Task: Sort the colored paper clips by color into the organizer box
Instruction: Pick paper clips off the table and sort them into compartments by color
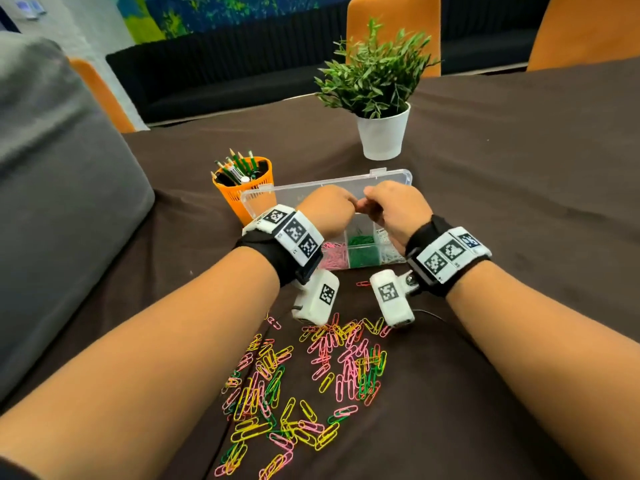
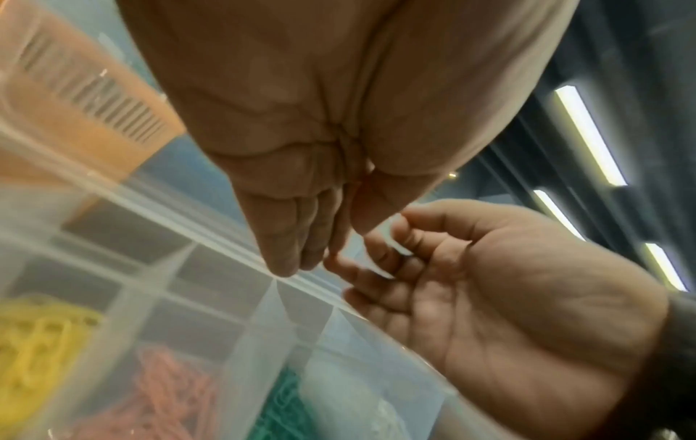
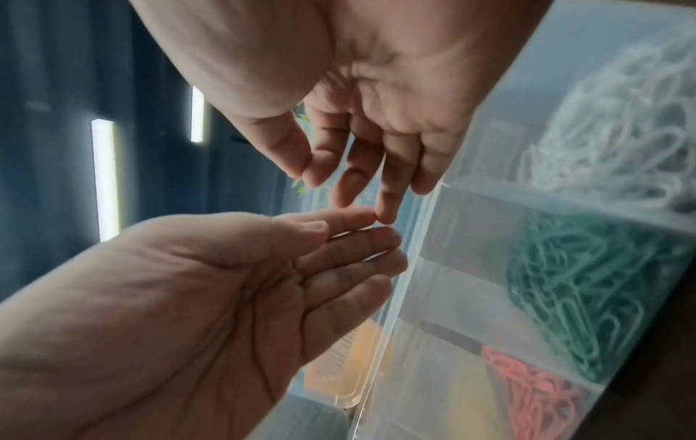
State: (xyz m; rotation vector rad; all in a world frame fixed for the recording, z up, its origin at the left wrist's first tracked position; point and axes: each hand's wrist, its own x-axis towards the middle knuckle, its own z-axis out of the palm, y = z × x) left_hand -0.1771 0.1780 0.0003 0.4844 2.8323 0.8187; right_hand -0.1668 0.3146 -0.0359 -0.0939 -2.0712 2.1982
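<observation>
Over the clear organizer box [image 1: 277,197], my left hand [image 1: 350,202] and right hand [image 1: 367,201] meet at the fingertips. In the right wrist view my right hand [image 3: 346,190] hangs with relaxed, spread fingers, and nothing shows between them. My left hand [image 3: 357,235] has straight fingers with the thumb lying on the index, its palm bare. The box holds pink clips [image 1: 332,254], green clips [image 1: 362,252], white clips [image 1: 389,251] and yellow clips [image 2: 34,342] in separate compartments. A mixed loose clip pile [image 1: 311,375] lies on the brown cloth nearer to me.
An orange pencil cup [image 1: 242,188] stands just left of the box's raised lid. A potted plant [image 1: 381,133] is behind the box. A grey cushion [image 1: 52,168] borders the table on the left. One stray clip [image 1: 363,283] lies by the box front.
</observation>
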